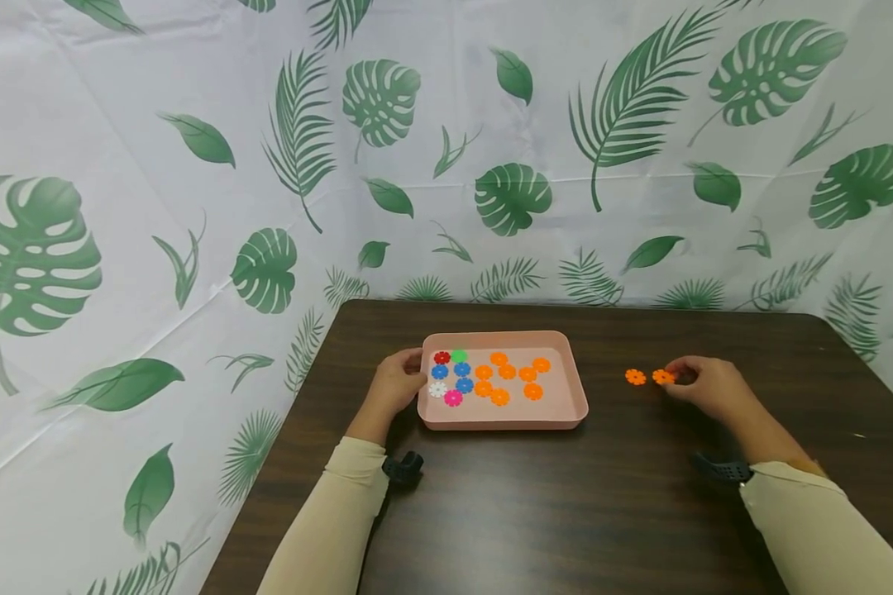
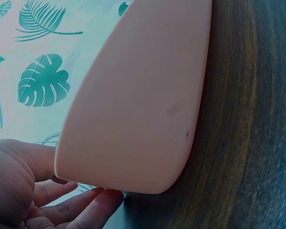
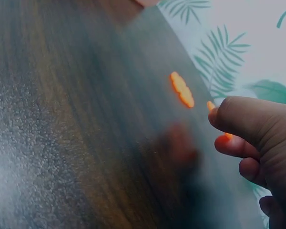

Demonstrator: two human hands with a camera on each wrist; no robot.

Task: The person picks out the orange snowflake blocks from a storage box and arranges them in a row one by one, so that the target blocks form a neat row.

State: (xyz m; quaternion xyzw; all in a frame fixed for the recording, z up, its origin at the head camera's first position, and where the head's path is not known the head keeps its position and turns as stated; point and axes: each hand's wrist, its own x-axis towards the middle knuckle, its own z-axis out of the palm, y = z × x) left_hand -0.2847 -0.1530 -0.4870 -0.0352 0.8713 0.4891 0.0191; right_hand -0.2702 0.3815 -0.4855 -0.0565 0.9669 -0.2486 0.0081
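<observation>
A pink tray [image 1: 506, 425] lies on the dark table. Its left side holds red, green, blue, white and magenta flower-shaped discs; several orange ones [image 1: 507, 372] lie in the middle and right of it. My left hand [image 1: 396, 385] grips the tray's left edge, and the left wrist view has its thumb and fingers at a corner of the tray wall [image 2: 133, 109]. Right of the tray, my right hand [image 1: 709, 387] pinches an orange flower-shaped disc [image 1: 662, 377] between thumb and finger. Just left of it a second orange disc [image 1: 635, 377] rests on the table.
The dark wood-grain table [image 1: 536, 504] reaches back to a white cloth [image 1: 432, 49] printed with green leaves, which also hangs along the left side. Each wrist wears a black strap [image 1: 723, 469].
</observation>
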